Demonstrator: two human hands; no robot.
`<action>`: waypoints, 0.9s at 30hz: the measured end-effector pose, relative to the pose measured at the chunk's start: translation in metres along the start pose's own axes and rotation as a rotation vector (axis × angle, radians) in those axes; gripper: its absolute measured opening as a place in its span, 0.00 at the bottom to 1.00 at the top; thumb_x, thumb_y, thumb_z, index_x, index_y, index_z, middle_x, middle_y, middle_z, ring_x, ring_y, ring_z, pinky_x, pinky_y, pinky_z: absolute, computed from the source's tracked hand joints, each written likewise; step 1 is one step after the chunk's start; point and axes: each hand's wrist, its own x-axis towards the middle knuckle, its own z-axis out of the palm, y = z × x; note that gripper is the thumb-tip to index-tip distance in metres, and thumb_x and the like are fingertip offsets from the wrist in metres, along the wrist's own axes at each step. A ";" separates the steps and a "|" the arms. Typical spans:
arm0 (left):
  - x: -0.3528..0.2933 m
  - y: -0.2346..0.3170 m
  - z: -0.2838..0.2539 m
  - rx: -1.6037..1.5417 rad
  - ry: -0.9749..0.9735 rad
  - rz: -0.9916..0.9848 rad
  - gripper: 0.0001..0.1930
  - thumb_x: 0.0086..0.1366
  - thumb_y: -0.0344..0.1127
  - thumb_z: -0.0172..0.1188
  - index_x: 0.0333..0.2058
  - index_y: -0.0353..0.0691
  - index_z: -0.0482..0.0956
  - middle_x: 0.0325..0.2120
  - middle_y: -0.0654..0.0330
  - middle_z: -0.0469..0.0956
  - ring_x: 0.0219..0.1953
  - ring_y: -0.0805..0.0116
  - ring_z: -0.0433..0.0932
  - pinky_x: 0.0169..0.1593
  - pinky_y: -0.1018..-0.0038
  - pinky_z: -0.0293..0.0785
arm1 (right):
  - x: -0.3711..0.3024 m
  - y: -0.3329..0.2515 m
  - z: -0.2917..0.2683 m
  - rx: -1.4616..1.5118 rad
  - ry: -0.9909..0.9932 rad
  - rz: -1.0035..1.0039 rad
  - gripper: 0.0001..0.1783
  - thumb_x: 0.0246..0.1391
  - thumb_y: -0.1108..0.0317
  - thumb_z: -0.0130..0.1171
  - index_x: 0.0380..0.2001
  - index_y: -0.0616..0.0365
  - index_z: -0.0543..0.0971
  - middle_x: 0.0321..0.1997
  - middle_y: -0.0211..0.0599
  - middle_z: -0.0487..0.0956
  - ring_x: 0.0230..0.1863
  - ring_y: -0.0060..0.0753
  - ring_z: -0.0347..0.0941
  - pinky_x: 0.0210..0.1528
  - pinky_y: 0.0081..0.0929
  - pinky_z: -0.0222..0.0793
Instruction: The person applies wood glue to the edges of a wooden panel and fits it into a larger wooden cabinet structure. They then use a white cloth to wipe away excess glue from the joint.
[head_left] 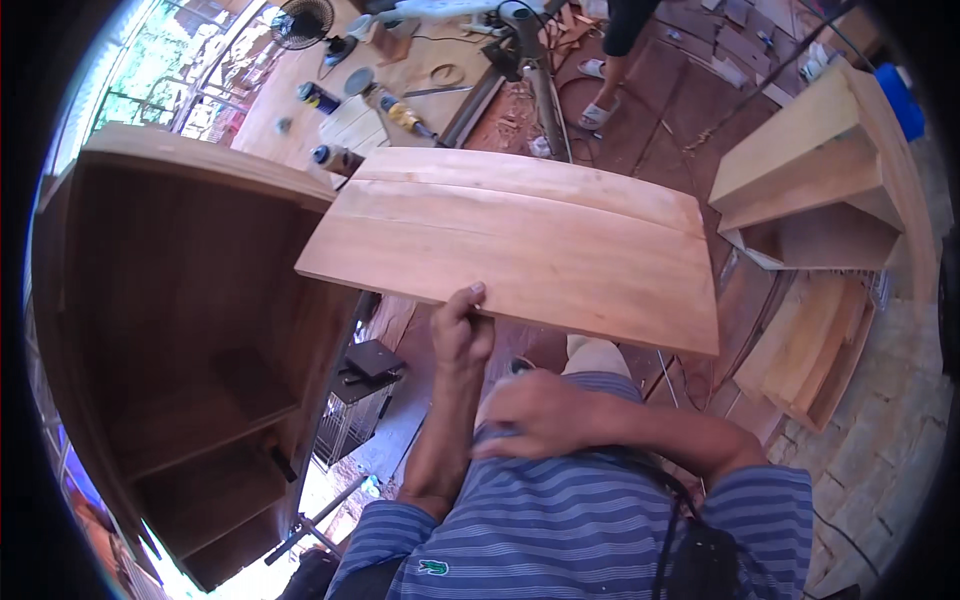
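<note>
A wide wooden board point(520, 235) is held out in front of my body, with a seam line running along its length. My left hand point(462, 328) grips it at the middle of the near edge, thumb on top and the fingers hidden underneath. My right hand point(528, 414) is in front of my striped shirt, close to my left forearm and apart from the board. Motion smears its fingers, so I cannot make out whether they hold anything.
An open wooden cabinet point(190, 300) with shelves stands at left. Behind the board, a workbench point(265, 120) bears a yellow-handled power tool point(403, 112), cans and a fan point(302, 24). Wooden box units point(800, 175) stand at right. Another person's sandaled foot point(600, 108) shows at the back.
</note>
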 end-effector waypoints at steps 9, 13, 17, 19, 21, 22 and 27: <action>-0.089 0.011 -0.028 -0.189 -0.199 0.060 0.27 0.55 0.21 0.56 0.55 0.34 0.67 0.46 0.52 0.76 0.50 0.57 0.76 0.57 0.60 0.71 | -0.129 0.034 0.062 1.140 0.726 0.364 0.39 0.48 0.56 0.69 0.60 0.58 0.65 0.53 0.42 0.75 0.52 0.46 0.74 0.53 0.42 0.73; -0.128 0.019 -0.066 -0.195 -0.192 0.097 0.26 0.55 0.19 0.56 0.55 0.35 0.66 0.44 0.54 0.75 0.48 0.58 0.77 0.53 0.63 0.74 | -0.126 0.032 0.111 1.467 0.868 0.251 0.33 0.54 0.62 0.64 0.60 0.58 0.64 0.54 0.47 0.75 0.54 0.49 0.74 0.52 0.46 0.76; -0.180 0.043 -0.088 -0.107 -0.178 0.243 0.27 0.55 0.21 0.60 0.54 0.34 0.65 0.44 0.55 0.74 0.48 0.60 0.76 0.53 0.65 0.72 | -0.125 0.033 0.138 1.476 0.769 0.287 0.28 0.54 0.70 0.62 0.58 0.58 0.67 0.52 0.46 0.76 0.52 0.47 0.76 0.50 0.45 0.78; -0.202 0.050 -0.118 -0.156 -0.201 0.315 0.28 0.57 0.25 0.62 0.56 0.34 0.63 0.47 0.56 0.73 0.49 0.62 0.74 0.53 0.67 0.71 | -0.123 0.030 0.140 1.482 0.694 0.279 0.26 0.52 0.74 0.61 0.55 0.60 0.69 0.50 0.45 0.77 0.50 0.45 0.77 0.50 0.44 0.79; -0.229 0.062 -0.139 -0.205 -0.256 0.463 0.28 0.58 0.27 0.63 0.56 0.35 0.62 0.48 0.56 0.72 0.50 0.63 0.74 0.53 0.68 0.72 | -0.114 0.030 0.143 1.484 0.613 0.314 0.26 0.50 0.76 0.60 0.54 0.61 0.70 0.49 0.44 0.78 0.48 0.44 0.77 0.50 0.43 0.79; -0.238 0.060 -0.153 -0.114 -0.144 0.537 0.25 0.59 0.28 0.62 0.54 0.34 0.65 0.47 0.57 0.73 0.49 0.65 0.74 0.52 0.69 0.72 | -0.106 0.031 0.144 1.479 0.578 0.333 0.26 0.49 0.77 0.61 0.54 0.62 0.70 0.49 0.45 0.78 0.48 0.44 0.78 0.50 0.43 0.79; -0.281 0.076 -0.190 0.118 0.042 0.685 0.19 0.57 0.22 0.61 0.48 0.31 0.71 0.44 0.56 0.75 0.47 0.66 0.75 0.51 0.68 0.72 | -0.069 0.039 0.159 1.501 0.413 0.428 0.28 0.46 0.77 0.63 0.53 0.65 0.71 0.49 0.45 0.78 0.49 0.44 0.77 0.53 0.44 0.77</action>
